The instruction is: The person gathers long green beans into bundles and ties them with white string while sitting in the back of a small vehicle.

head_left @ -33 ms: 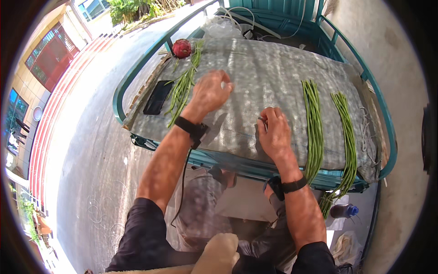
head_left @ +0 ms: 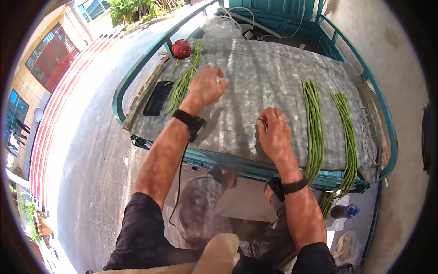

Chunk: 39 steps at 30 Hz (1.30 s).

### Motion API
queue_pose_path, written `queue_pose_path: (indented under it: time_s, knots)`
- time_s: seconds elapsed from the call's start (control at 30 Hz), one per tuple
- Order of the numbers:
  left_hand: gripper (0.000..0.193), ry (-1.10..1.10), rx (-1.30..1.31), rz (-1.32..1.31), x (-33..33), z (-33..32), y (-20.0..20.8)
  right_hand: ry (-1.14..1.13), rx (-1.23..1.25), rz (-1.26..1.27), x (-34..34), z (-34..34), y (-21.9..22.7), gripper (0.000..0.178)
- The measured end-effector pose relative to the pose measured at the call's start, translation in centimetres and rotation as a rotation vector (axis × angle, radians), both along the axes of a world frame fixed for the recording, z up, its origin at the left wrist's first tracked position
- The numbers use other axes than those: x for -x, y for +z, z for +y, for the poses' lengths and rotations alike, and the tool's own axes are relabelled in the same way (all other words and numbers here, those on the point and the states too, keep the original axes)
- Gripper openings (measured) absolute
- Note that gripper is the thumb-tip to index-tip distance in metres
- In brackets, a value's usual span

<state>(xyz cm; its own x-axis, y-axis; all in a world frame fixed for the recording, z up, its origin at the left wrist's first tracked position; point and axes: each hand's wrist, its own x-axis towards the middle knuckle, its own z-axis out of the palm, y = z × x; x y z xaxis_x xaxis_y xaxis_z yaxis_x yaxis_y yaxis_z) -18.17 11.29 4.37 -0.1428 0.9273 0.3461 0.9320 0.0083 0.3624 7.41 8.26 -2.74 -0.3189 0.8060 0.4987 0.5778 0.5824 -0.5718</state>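
Note:
My left hand [head_left: 207, 85] hovers over the grey woven sheet [head_left: 242, 118], just right of a loose bunch of long green beans [head_left: 183, 85]. Its thumb and forefinger stand apart, and a small pale spot shows between them, too small to name. Low over the sheet's near part, my right hand [head_left: 275, 131] has its fingers curled in towards the thumb; what they hold, if anything, is hidden. To its right lie two neater bundles, a thick one of long beans [head_left: 313, 132] and a thinner one [head_left: 347, 137], their lower ends hanging over the near edge.
A black phone [head_left: 157, 98] and a red dragon fruit [head_left: 181, 49] lie at the left side. Teal rails [head_left: 119, 98] enclose the cart bed. Clear plastic bags [head_left: 221, 28] sit at the back. Below right stands a bottle with a blue cap [head_left: 345, 211].
My left hand has shifted slightly left and away from me, towards the loose beans, and its thumb and forefinger look further apart. My right hand stays in place.

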Motion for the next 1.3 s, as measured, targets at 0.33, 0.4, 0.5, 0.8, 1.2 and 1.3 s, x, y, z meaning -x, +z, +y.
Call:
queue_pose_path:
  time_s: [0.33,0.4,0.5,0.8,1.2,1.3]
  knots:
    - [0.051,0.442,0.272,0.136,9.9,10.9,-3.3,-0.008,-0.019,-0.145,0.5,-0.7,0.7,0.014]
    - [0.048,0.496,0.267,0.136,9.5,12.1,-3.8,-0.018,-0.021,-0.155,0.2,-0.6,0.7,0.014]
    - [0.043,0.61,0.28,0.141,10.5,13.4,-4.3,-0.008,-0.027,-0.159,0.5,-0.5,0.4,0.014]
    - [0.039,0.566,0.417,0.084,10.6,14.8,-3.0,-0.025,-0.026,-0.173,0.2,-0.3,0.6,0.014]
    - [0.016,-0.179,0.234,-1.15,8.4,9.5,4.6,-0.052,-0.026,-0.181,0.0,-0.2,0.3,0.012]
    - [0.018,-0.465,0.101,-1.214,6.5,3.9,7.6,-0.04,-0.017,-0.125,0.4,-0.4,0.4,0.012]
